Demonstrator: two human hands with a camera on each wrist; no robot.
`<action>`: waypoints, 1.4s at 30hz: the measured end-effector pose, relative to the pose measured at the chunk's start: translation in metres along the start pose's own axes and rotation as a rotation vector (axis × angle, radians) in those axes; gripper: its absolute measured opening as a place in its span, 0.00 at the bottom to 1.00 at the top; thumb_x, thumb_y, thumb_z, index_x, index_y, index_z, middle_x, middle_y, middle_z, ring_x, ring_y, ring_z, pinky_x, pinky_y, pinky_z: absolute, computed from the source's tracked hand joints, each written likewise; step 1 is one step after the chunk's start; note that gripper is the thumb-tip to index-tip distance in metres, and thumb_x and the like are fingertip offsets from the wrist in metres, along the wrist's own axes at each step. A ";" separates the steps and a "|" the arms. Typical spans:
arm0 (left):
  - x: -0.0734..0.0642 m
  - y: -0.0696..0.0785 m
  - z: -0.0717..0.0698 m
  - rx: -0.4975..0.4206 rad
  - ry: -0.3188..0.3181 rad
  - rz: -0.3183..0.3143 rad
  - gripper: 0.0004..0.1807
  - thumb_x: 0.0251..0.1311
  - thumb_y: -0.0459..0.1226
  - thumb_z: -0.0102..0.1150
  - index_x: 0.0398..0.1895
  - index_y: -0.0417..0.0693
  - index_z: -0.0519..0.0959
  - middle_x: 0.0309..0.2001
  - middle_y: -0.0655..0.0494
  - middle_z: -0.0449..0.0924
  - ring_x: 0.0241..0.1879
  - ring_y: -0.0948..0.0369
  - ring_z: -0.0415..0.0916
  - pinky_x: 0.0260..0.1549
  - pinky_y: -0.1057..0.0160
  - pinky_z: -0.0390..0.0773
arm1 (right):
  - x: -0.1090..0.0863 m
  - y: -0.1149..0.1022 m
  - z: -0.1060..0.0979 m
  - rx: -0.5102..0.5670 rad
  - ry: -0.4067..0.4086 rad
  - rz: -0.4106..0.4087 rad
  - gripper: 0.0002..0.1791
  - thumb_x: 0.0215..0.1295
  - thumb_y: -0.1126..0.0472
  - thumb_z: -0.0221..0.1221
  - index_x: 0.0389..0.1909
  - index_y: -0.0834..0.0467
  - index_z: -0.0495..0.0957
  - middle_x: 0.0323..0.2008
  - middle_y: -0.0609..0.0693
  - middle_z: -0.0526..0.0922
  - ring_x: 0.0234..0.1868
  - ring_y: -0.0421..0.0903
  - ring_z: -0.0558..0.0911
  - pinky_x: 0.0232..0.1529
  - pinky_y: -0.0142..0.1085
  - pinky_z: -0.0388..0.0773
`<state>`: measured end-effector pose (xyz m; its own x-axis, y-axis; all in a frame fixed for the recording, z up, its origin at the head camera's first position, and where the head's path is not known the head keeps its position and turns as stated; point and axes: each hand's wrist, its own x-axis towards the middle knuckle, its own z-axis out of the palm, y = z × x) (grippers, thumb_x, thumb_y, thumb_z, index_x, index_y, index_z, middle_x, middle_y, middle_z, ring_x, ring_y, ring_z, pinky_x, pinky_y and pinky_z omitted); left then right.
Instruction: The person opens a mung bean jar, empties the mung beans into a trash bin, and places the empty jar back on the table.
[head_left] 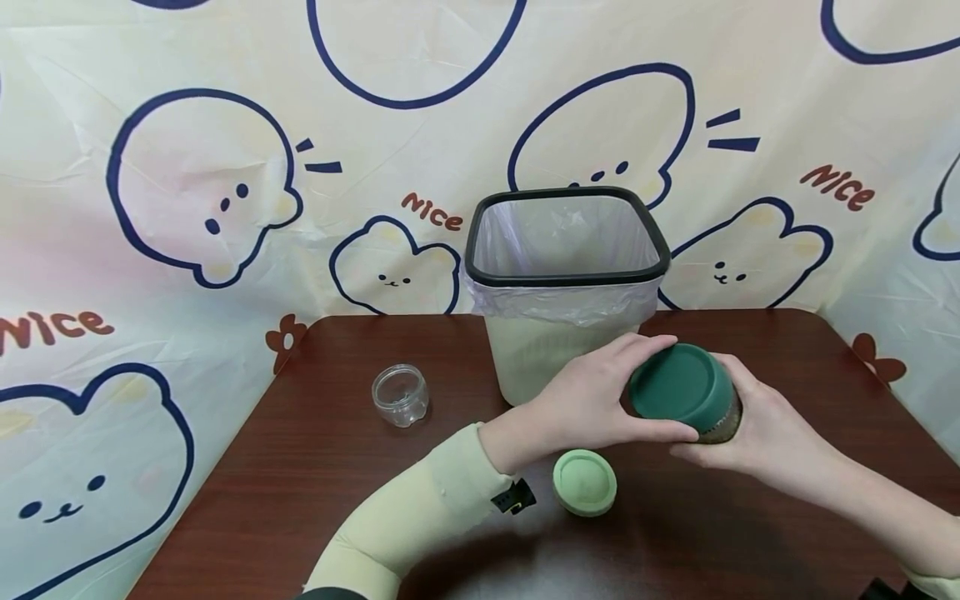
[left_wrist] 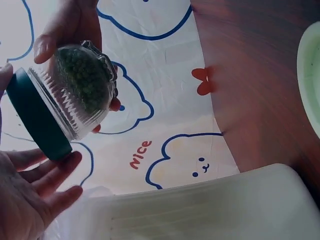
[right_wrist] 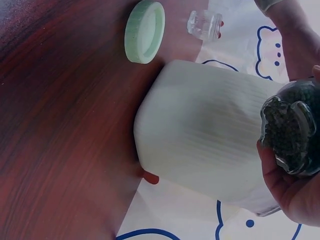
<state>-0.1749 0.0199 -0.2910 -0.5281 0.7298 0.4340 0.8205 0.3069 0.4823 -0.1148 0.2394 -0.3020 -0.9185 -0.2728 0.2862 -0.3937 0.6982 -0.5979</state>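
Observation:
A clear glass jar (head_left: 726, 423) with a dark green lid (head_left: 678, 383) is held above the table, in front of the bin. My left hand (head_left: 588, 396) holds the lid's rim between thumb and fingers. Around the jar's body, my right hand (head_left: 776, 429) grips from the right side. In the left wrist view the jar (left_wrist: 85, 82) is tilted, with dark green granules inside and the lid (left_wrist: 37, 115) over its mouth. Whether the lid is threaded on tightly I cannot tell. The jar's lumpy base (right_wrist: 287, 132) shows in the right wrist view.
A pale bin (head_left: 555, 350) with a black rim and purplish liner stands behind the hands. A light green lid (head_left: 585, 483) lies on the brown table (head_left: 300, 500) near my left wrist. To the left stands a small clear jar (head_left: 401, 396). Printed cloth (head_left: 405, 158) hangs behind.

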 end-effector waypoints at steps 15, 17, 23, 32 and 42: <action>0.008 -0.009 -0.024 -0.323 -0.226 0.138 0.55 0.47 0.39 0.76 0.75 0.49 0.50 0.71 0.56 0.55 0.66 0.71 0.55 0.61 0.69 0.61 | -0.001 -0.001 -0.001 -0.001 0.001 -0.016 0.52 0.40 0.50 0.79 0.65 0.58 0.60 0.54 0.54 0.74 0.50 0.54 0.77 0.43 0.30 0.75; 0.010 -0.009 -0.025 -0.380 -0.248 0.163 0.55 0.46 0.35 0.76 0.75 0.46 0.51 0.70 0.54 0.57 0.65 0.71 0.56 0.61 0.69 0.62 | -0.001 -0.001 -0.001 0.000 -0.002 -0.020 0.52 0.40 0.50 0.79 0.65 0.58 0.60 0.54 0.54 0.74 0.50 0.54 0.77 0.43 0.31 0.75; 0.013 -0.009 -0.024 -0.390 -0.288 0.167 0.52 0.47 0.34 0.75 0.74 0.43 0.54 0.68 0.53 0.62 0.63 0.71 0.59 0.59 0.70 0.65 | -0.001 -0.002 -0.002 0.005 -0.010 -0.028 0.53 0.39 0.50 0.79 0.64 0.59 0.60 0.53 0.54 0.74 0.50 0.54 0.76 0.41 0.31 0.76; 0.008 -0.003 -0.016 -0.179 -0.169 0.089 0.49 0.48 0.46 0.75 0.73 0.50 0.60 0.60 0.60 0.68 0.55 0.73 0.64 0.51 0.75 0.68 | -0.001 -0.002 -0.005 0.005 -0.035 0.017 0.53 0.41 0.48 0.79 0.65 0.59 0.59 0.54 0.56 0.73 0.50 0.56 0.76 0.41 0.32 0.77; 0.006 -0.001 -0.012 -0.024 -0.150 0.024 0.51 0.49 0.55 0.72 0.74 0.56 0.57 0.61 0.62 0.66 0.54 0.73 0.64 0.48 0.76 0.69 | -0.002 -0.001 -0.005 0.009 -0.040 0.038 0.53 0.41 0.49 0.78 0.65 0.60 0.59 0.54 0.56 0.73 0.50 0.57 0.76 0.40 0.35 0.77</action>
<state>-0.1813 0.0168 -0.2802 -0.4683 0.8204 0.3282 0.8262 0.2749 0.4918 -0.1125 0.2424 -0.2980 -0.9334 -0.2728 0.2329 -0.3587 0.7024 -0.6148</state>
